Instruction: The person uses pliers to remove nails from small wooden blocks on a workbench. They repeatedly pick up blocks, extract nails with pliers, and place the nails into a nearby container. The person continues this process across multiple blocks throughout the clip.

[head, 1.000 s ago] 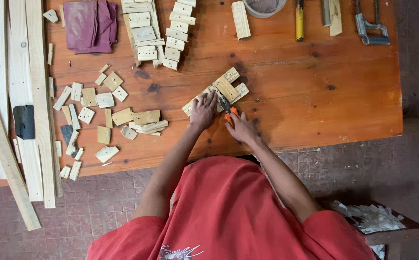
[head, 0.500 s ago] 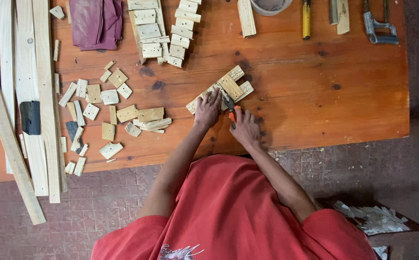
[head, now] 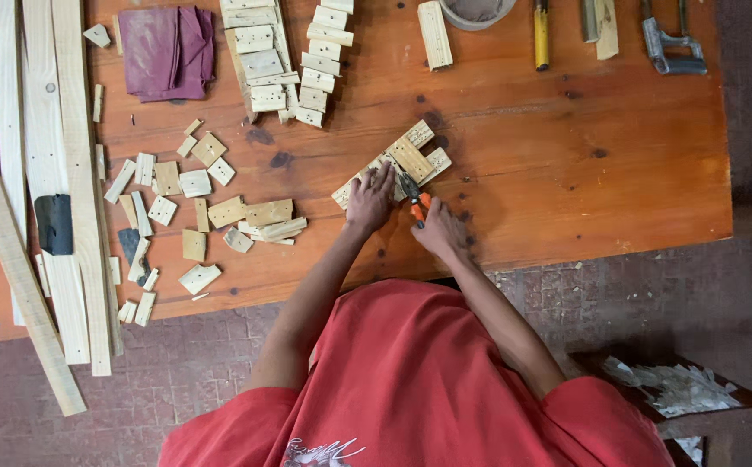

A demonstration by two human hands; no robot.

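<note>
planks: long wooden planks [head: 47, 173] lie at the counter's [head: 566, 173] left edge
blocks: small offcuts [head: 194, 207] scattered beside them
left hand [head: 369, 199]: fingers spread, pressing the joined wooden piece [head: 393, 164]
right hand [head: 441, 233]: closed round orange-handled pliers [head: 412, 197], jaws at the piece

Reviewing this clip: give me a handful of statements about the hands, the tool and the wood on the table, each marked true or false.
1. The left hand presses on a light wooden strip assembly. True.
2. The right hand holds a yellow-handled tool. False: it grips orange-handled pliers; the yellow-handled tool lies untouched at the far edge.
3. A purple cloth lies on the table near its far edge. True.
4. The small wood offcuts lie to the person's right. False: they are scattered to the left of the hands.
5. Long planks lie along the table's left side. True.
</note>
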